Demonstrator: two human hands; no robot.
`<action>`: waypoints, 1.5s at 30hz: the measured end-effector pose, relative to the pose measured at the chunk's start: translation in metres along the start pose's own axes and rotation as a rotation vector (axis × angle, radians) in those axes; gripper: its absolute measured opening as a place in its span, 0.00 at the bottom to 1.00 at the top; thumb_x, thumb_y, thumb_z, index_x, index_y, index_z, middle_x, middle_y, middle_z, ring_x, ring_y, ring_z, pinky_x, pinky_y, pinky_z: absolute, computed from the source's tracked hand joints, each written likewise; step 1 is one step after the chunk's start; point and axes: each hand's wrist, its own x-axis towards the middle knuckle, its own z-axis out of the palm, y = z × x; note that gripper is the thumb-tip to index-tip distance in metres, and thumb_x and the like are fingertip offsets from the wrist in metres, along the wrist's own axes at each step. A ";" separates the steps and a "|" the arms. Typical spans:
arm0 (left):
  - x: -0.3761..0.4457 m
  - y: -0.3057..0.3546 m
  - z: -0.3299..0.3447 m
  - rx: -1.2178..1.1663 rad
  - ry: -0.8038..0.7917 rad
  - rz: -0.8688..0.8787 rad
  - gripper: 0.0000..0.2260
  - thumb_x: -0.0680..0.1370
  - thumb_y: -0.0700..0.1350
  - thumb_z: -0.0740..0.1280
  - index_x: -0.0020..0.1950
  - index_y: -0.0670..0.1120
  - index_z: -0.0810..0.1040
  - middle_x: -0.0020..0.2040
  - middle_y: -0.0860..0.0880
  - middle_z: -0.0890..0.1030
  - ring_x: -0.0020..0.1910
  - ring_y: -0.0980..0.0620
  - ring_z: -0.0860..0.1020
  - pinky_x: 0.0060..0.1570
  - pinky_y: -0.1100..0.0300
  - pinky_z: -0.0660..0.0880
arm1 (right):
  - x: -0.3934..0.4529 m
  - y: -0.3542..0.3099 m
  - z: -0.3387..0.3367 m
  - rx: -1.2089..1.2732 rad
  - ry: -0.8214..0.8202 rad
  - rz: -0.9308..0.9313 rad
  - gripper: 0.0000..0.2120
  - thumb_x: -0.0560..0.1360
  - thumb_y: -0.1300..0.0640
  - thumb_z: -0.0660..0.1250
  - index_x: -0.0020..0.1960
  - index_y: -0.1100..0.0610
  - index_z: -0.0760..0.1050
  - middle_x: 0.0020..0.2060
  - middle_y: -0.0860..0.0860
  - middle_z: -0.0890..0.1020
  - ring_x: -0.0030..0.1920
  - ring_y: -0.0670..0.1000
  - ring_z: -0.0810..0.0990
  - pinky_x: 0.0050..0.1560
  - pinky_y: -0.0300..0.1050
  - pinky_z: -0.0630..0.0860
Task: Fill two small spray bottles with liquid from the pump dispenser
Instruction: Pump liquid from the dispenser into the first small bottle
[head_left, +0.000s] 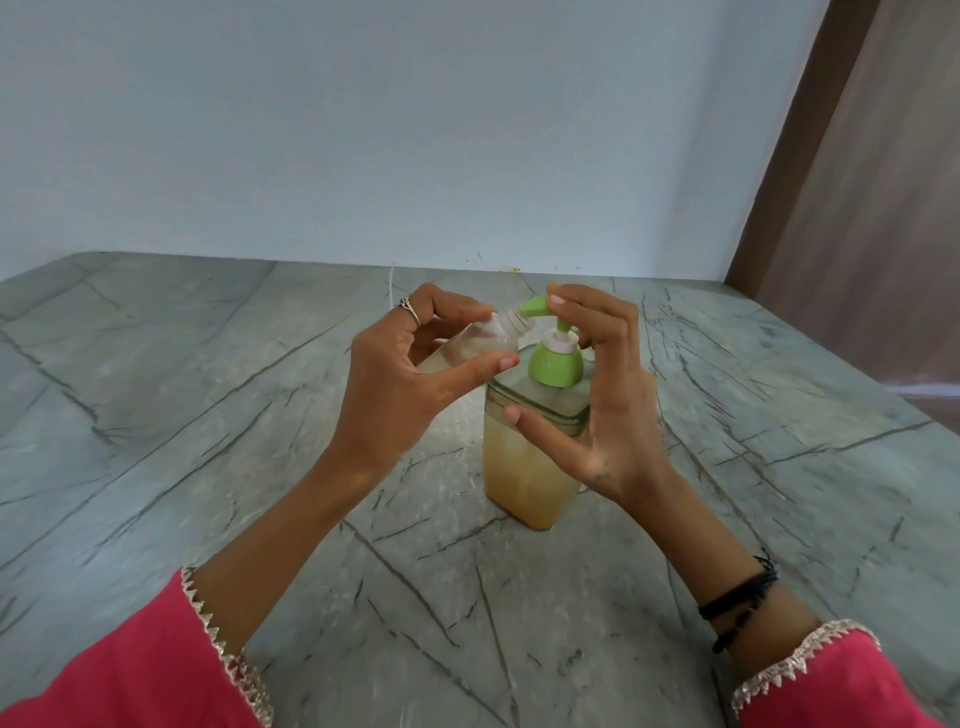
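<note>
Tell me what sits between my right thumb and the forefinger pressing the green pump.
In the head view, the green collar and clear shoulder of the square yellowish-liquid dispenser lie between them.

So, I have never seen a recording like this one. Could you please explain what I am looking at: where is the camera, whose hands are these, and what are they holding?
There is no machine here. A person wears one camera on the head, and it looks forward and down, so you see that person's own two hands and pink sleeves.

On the grey stone surface stands a clear pump dispenser, partly full of yellowish liquid, with a green pump top.

The left hand holds a small clear bottle, tilted, its open neck right at the green spout. I see no spray cap on it.

The right hand is at the dispenser: one finger rests on top of the pump head, and the thumb lies against the dispenser's front.

Only one small bottle is in view; a second one does not show.
</note>
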 end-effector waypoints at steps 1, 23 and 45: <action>0.000 0.000 0.000 0.000 -0.001 0.000 0.14 0.64 0.52 0.75 0.46 0.54 0.77 0.46 0.61 0.82 0.48 0.57 0.81 0.46 0.65 0.77 | 0.001 0.000 0.001 0.025 0.018 0.003 0.29 0.68 0.46 0.70 0.65 0.52 0.63 0.60 0.42 0.66 0.59 0.36 0.70 0.41 0.45 0.76; -0.001 0.001 0.001 -0.031 -0.004 -0.016 0.14 0.63 0.51 0.75 0.45 0.55 0.77 0.45 0.61 0.82 0.47 0.56 0.82 0.46 0.65 0.77 | -0.002 0.002 0.000 0.004 -0.003 0.064 0.34 0.68 0.46 0.69 0.69 0.53 0.62 0.66 0.45 0.66 0.63 0.38 0.70 0.50 0.30 0.72; -0.003 0.000 0.003 -0.010 -0.009 -0.011 0.14 0.64 0.52 0.75 0.46 0.55 0.77 0.45 0.61 0.82 0.47 0.57 0.81 0.46 0.66 0.77 | 0.002 0.004 0.006 0.138 0.096 0.091 0.26 0.63 0.49 0.71 0.58 0.57 0.70 0.52 0.42 0.69 0.51 0.36 0.73 0.45 0.29 0.69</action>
